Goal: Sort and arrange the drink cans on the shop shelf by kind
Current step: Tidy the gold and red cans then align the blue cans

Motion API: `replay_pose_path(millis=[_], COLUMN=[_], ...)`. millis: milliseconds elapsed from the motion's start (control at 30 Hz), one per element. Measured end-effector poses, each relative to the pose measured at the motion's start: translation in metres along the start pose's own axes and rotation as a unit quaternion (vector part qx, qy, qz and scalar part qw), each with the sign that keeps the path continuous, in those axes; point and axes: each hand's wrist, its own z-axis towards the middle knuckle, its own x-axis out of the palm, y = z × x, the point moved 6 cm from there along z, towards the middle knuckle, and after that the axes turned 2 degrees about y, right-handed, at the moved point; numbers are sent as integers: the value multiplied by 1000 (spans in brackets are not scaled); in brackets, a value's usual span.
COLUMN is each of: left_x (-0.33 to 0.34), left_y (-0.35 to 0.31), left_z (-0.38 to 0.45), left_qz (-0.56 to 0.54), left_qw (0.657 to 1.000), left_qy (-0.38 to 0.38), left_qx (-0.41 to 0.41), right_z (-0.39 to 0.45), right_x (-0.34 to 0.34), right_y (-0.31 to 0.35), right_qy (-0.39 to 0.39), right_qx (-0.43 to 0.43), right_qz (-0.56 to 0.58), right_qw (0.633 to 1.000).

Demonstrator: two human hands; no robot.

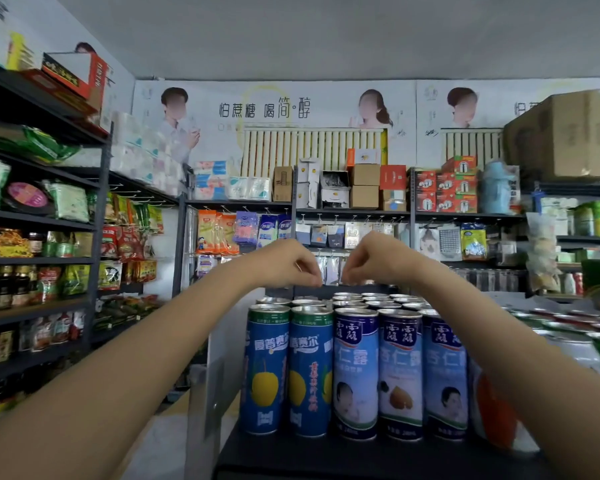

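Note:
Tall drink cans stand in rows on a dark shelf [312, 457] right in front of me. At the front left are two dark blue cans with a yellow fruit [266, 372]. To their right stand three pale blue and white cans [400, 375]. An orange and white can [494, 414] is partly hidden by my right forearm. Several silver can tops [371, 301] show behind. My left hand [288, 263] and my right hand [374, 259] hover close together just above the rear cans. Their fingers curl down towards the thumbs, and I see nothing in them.
More can tops, red and green rimmed [575, 323], spread to the right. Dark shelving with bottles and snack packs [49, 271] lines the left side. Hanging packets [243, 230] and boxes [364, 188] fill the back wall. A metal upright [201, 403] stands left of the cans.

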Motion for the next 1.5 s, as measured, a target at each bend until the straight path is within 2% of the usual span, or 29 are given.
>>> replay_pose_path(millis=[167,367,633,767,1067,1267,1400,1500], left_x=[29,48,60,62,58,58,55,63], left_y=[-21,-9,-10,-10,-11,-11,-11,-12], left_z=[28,49,64,68,64,60,56,54], left_qz=[33,83,126,141,117,76,27,53], left_qw=[998,991,985,984,989,993,995,991], left_qy=[58,102,110,104,81,69,70,100], left_qx=[7,-34,-42,-34,-40,-54,-68,-75], right_z=[-16,-13,5,15,22,17,-1,-23], right_x=[-3,0,15,19,23,23,0,-26], right_y=[-45,-70,-77,-79,-76,-74,-71,-75], right_qy=[22,33,56,30,38,40,-13,-46], right_qx=[46,54,71,77,49,66,60,65], right_qz=[-37,-45,-56,-69,-78,-75,-25,-4], right_qw=[998,997,994,994,995,994,998,997])
